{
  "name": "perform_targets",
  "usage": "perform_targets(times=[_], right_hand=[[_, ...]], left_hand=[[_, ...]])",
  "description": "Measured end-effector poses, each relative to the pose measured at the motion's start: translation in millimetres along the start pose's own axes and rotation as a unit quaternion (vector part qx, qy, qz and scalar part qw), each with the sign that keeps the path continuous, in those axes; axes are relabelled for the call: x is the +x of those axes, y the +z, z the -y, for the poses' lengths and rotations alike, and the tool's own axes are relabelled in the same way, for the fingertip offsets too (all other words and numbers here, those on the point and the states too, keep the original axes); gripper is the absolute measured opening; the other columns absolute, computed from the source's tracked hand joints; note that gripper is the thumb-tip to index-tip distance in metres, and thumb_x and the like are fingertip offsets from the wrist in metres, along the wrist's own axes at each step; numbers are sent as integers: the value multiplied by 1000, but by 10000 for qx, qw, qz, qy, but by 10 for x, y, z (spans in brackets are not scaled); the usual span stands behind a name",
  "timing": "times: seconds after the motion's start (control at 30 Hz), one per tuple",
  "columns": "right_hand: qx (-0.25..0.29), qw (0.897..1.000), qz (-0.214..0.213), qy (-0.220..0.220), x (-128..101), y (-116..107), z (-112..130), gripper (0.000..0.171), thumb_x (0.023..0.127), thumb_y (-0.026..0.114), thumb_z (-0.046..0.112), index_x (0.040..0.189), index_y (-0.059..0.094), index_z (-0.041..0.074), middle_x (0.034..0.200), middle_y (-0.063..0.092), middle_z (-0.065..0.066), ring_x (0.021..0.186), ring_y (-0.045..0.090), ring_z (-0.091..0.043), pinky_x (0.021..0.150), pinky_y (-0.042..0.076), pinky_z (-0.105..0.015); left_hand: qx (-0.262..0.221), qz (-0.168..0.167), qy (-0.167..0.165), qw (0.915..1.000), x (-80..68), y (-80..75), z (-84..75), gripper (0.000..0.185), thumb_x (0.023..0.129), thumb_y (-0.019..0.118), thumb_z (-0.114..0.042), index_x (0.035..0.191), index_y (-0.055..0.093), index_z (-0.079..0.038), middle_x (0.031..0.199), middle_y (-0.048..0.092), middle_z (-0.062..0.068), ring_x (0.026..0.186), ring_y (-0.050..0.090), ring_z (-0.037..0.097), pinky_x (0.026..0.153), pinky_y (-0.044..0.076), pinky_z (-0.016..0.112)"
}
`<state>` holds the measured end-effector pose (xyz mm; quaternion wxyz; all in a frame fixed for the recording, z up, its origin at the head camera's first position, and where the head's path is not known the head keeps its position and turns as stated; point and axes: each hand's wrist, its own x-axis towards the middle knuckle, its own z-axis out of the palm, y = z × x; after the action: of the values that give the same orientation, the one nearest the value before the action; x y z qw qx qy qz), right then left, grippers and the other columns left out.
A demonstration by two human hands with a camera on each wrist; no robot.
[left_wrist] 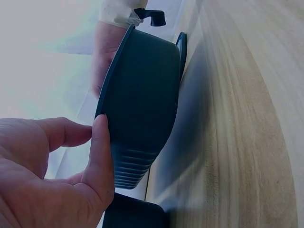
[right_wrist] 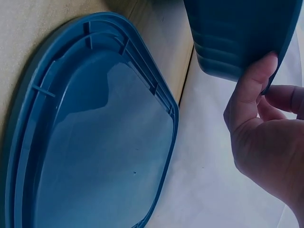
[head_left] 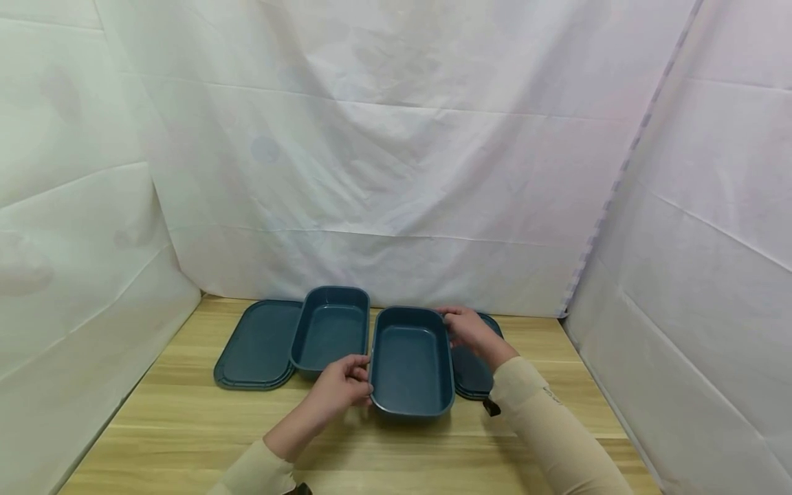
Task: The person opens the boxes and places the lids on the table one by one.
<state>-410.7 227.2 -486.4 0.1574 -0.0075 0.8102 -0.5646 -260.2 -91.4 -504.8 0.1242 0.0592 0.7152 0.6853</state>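
A dark teal rectangular food container (head_left: pixel 411 361), hollow side up, is held between both hands, over the table. My left hand (head_left: pixel 337 388) pinches its near left rim between thumb and fingers. At its far right corner, my right hand (head_left: pixel 470 330) pinches the rim. The left wrist view shows the container's smooth outer wall (left_wrist: pixel 142 90) with a ribbed end and a shadow on the wood below. Beneath my right forearm lies a matching lid (right_wrist: pixel 104 142), partly hidden in the head view, its grooved rim facing up.
A second teal container (head_left: pixel 334 330) stands just left of the held one. Beside it, farther left, another lid (head_left: pixel 260 347) lies on the wooden table (head_left: pixel 167 426). White cloth (head_left: pixel 396 172) hangs behind the table and along both sides.
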Motion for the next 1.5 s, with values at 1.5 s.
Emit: perform_targets(times=[1.5], right_hand=[[-496, 9987, 123, -3, 383, -120, 135, 44, 116, 46, 9, 157, 61, 8, 121, 68, -18, 86, 64, -23, 69, 59, -38]], left_hand=[[999, -279, -34, 9946, 397, 13, -217, 59, 102, 71, 5, 158, 52, 8, 108, 63, 14, 88, 75, 26, 89, 65, 51]])
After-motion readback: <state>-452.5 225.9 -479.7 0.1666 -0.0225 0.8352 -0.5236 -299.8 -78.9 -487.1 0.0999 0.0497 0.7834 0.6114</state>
